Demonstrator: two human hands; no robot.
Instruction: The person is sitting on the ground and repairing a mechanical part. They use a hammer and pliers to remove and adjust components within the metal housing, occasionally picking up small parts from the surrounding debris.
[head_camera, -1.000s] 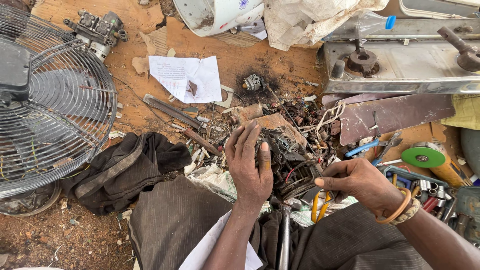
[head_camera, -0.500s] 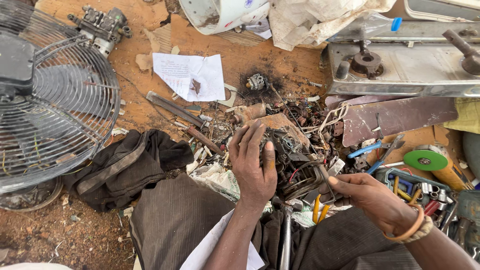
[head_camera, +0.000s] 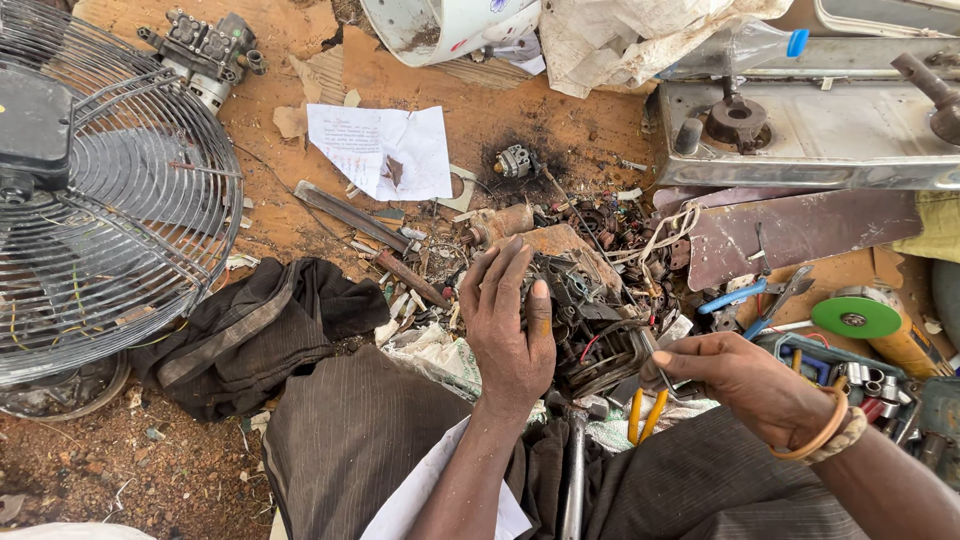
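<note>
My left hand (head_camera: 510, 330) wraps half-open around the wire-wound motor part (head_camera: 590, 330); my right hand (head_camera: 745, 380) pinches closed on a thin tool (head_camera: 655, 352) touching it

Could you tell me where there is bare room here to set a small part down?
The board is bare between the fan grille and the sheet of paper, and again above that sheet. It is crowded around the left hand on the motor, and by the right hand, near the toolbox.
</note>
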